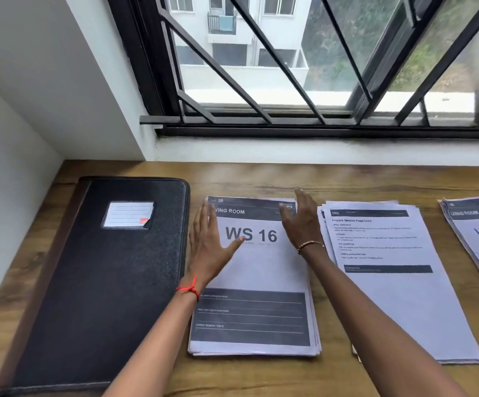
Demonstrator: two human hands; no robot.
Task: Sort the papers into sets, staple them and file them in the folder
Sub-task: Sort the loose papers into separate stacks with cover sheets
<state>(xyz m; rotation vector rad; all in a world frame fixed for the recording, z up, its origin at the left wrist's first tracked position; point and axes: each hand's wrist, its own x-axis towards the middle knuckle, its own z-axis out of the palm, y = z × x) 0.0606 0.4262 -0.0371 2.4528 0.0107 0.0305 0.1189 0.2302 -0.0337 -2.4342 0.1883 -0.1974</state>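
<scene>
Both hands are open, fingers straight and held together, set on either side of the upper part of a stack of papers (255, 270) that lies flat on the wooden desk (261, 176). The left hand (206, 242) is over the stack's left edge, its thumb reaching across the printed "WS 16". The right hand (301, 224) stands on edge at the stack's upper right corner, palm facing the left hand (whether either hand actually presses the paper cannot be told). Neither hand grips anything.

Just left of the left hand lies a closed black folder (98, 282), with a white label (128, 214) in a clear pocket on its cover. Just right of the right hand is a second stack (390, 296), slightly fanned, with a text page on top. Farther right, cut by the picture's edge, lies a third stack (478, 239).

A red thread (189, 287) circles the left wrist and a thin bracelet (309, 245) the right. Beyond the hands is a barred window (289, 67).
</scene>
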